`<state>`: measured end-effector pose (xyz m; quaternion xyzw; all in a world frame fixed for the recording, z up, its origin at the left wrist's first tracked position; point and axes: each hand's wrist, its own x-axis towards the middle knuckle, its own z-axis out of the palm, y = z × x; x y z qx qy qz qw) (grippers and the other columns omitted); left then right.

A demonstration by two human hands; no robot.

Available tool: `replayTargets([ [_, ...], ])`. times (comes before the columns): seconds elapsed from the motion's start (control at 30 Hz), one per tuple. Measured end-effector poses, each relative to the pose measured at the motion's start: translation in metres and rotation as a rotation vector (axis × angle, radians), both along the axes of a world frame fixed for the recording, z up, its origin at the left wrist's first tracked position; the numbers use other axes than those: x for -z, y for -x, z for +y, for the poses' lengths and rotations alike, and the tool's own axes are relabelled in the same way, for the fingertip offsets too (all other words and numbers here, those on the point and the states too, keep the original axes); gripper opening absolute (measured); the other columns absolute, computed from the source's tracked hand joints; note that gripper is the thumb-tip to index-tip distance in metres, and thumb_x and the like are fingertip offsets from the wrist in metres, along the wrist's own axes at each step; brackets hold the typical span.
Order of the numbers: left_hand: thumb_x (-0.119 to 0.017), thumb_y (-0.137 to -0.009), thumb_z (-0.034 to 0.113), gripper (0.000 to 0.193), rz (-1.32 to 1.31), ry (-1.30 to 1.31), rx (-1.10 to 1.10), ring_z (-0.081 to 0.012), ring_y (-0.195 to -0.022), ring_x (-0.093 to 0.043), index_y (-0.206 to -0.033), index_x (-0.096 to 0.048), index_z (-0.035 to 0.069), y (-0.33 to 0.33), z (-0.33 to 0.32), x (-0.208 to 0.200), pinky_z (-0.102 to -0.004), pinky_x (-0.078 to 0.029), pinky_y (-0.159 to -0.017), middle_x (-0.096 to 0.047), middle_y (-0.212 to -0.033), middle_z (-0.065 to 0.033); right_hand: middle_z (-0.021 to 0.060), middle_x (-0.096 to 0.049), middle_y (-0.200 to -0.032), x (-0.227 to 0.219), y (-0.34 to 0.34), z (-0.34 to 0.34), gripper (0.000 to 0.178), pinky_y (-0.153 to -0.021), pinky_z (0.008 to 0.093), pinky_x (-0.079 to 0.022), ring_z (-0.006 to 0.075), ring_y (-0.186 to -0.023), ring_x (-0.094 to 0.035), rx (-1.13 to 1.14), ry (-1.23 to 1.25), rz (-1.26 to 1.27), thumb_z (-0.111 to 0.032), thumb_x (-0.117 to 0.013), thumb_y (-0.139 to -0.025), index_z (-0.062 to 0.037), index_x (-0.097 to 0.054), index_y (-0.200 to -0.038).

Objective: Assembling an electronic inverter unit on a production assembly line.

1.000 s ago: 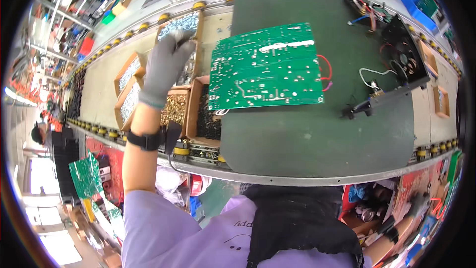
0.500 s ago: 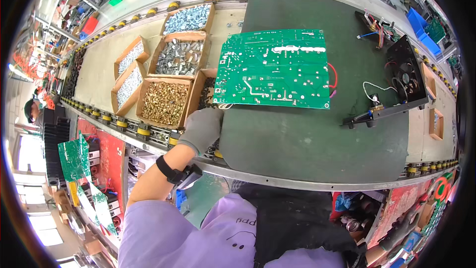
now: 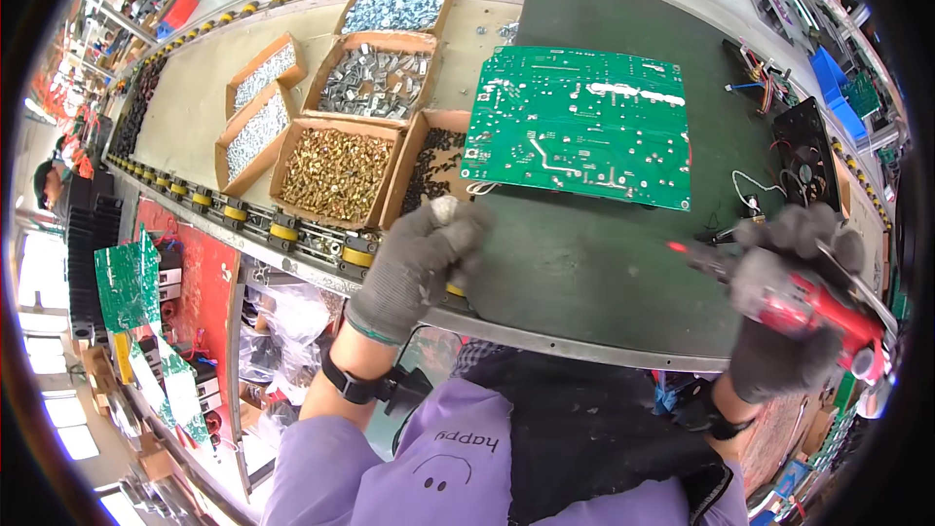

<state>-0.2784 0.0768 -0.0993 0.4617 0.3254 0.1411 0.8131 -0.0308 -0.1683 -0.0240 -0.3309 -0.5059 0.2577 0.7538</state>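
My left hand (image 3: 414, 273), in a grey glove, is at the table's front edge beside the box of black screws (image 3: 434, 164). Its fingers are pinched together with a pale tip at the top; whatever they hold is too small to make out. At the right, my gloved right hand (image 3: 779, 362) is wrapped round a red and black power screwdriver (image 3: 813, 304), blurred by motion, its tip pointing left. Between the hands and farther back, a green circuit board (image 3: 579, 127) lies solder side up on the dark green mat (image 3: 604, 278).
Left of the board stand cardboard boxes of brass-coloured screws (image 3: 336, 173), metal clips (image 3: 375, 78), bluish screws (image 3: 394, 8) and small silver parts (image 3: 255, 141). A black housing (image 3: 808, 141) with wires stands at the right. Yellow rollers (image 3: 282, 234) line the bench edge.
My left hand has come up and right from beside the black screw box, fingers pinched. My right hand has come into view with the power screwdriver. The view has shifted, too.
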Motion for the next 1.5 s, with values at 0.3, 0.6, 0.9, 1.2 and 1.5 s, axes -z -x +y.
replayTargets([
  [0.3, -0.063, -0.105, 0.036, 0.037, -0.206, 0.322, 0.127, -0.008, -0.066, -0.049, -0.122, -0.061, 0.003, -0.01, -0.009, 0.014, -0.0212, -0.037, -0.055, -0.055, -0.087, 0.0007, 0.0049, -0.053, -0.099, 0.009, 0.072, 0.11, 0.042, -0.071, 0.0345, -0.045, 0.0182, -0.082, -0.049, 0.117, -0.015, -0.042, -0.028, -0.077, -0.09, -0.0155, -0.054, -0.123],
  [0.6, -0.055, -0.106, 0.053, 0.047, -0.081, 0.196, 0.077, -0.0052, -0.056, -0.043, -0.102, -0.066, 0.008, -0.011, -0.001, 0.02, -0.022, -0.031, -0.049, -0.052, -0.072, 0.003, 0.0025, -0.054, -0.098, 0.007, 0.084, 0.123, 0.039, -0.076, 0.034, -0.048, 0.0185, -0.085, -0.052, 0.08, -0.002, 0.002, -0.024, -0.078, -0.091, -0.0182, -0.056, -0.122],
  [0.9, -0.056, -0.106, 0.05, 0.044, -0.048, 0.21, 0.094, -0.0051, -0.054, -0.041, -0.101, -0.066, 0.008, -0.015, -0.001, 0.021, -0.0226, -0.029, -0.048, -0.051, -0.068, 0.0028, 0.0022, -0.055, -0.098, 0.011, 0.082, 0.131, 0.045, -0.074, 0.0344, -0.05, 0.0197, -0.087, -0.055, 0.047, 0.054, -0.136, -0.023, -0.081, -0.089, -0.0195, -0.054, -0.124],
  [1.2, -0.054, -0.102, 0.061, 0.062, -0.208, 0.429, 0.099, -0.0073, -0.06, -0.051, -0.123, -0.066, 0.004, -0.008, -0.003, 0.014, -0.0207, -0.036, -0.053, -0.062, -0.083, -0.0002, 0.0105, -0.058, -0.104, 0.021, 0.08, 0.134, 0.049, -0.081, 0.0425, -0.059, 0.0272, -0.093, -0.06, 0.054, -0.127, -0.092, -0.02, -0.083, -0.089, -0.0147, -0.05, -0.125],
  [1.5, -0.063, -0.099, 0.034, 0.03, 0.731, -0.953, 0.191, -0.0132, -0.077, -0.07, -0.115, -0.075, 0.012, -0.036, 0.178, 0.005, -0.0299, -0.055, -0.067, -0.071, -0.086, -0.0036, 0.0005, -0.051, -0.093, 0.004, 0.065, 0.121, 0.036, -0.069, 0.0346, -0.047, 0.0166, -0.08, -0.052, 0.242, -0.143, 0.055, -0.024, -0.083, -0.086, -0.0198, -0.055, -0.109],
])
